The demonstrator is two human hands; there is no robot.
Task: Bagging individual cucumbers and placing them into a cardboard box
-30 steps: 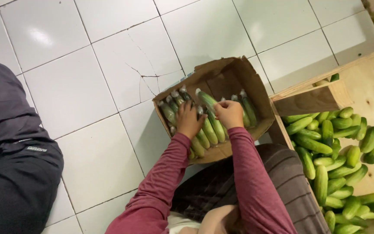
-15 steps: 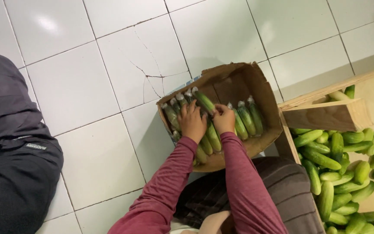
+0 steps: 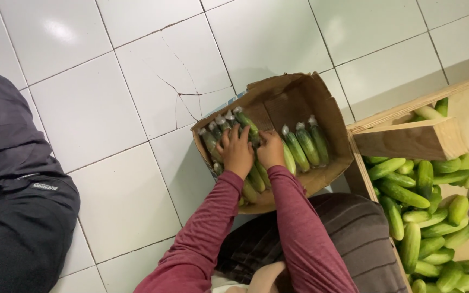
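Observation:
A brown cardboard box [image 3: 321, 103] sits on the white tiled floor in front of me. Inside it lie several green cucumbers wrapped in clear plastic [image 3: 302, 145], packed side by side. My left hand [image 3: 236, 152] rests on the cucumbers at the box's left side, fingers spread over them. Close beside it, my right hand [image 3: 270, 148] presses on a wrapped cucumber [image 3: 248, 125] in the middle of the row. Both arms wear dark red sleeves.
A wooden crate [image 3: 408, 138] at the right holds a pile of loose unwrapped cucumbers [image 3: 430, 206]. Another person in dark clothing [image 3: 12, 206] stands at the left. One floor tile [image 3: 175, 92] is cracked.
My hands have drawn closer together on the cucumbers in the box. The view has shifted, so the box and crate sit a little lower and to the right.

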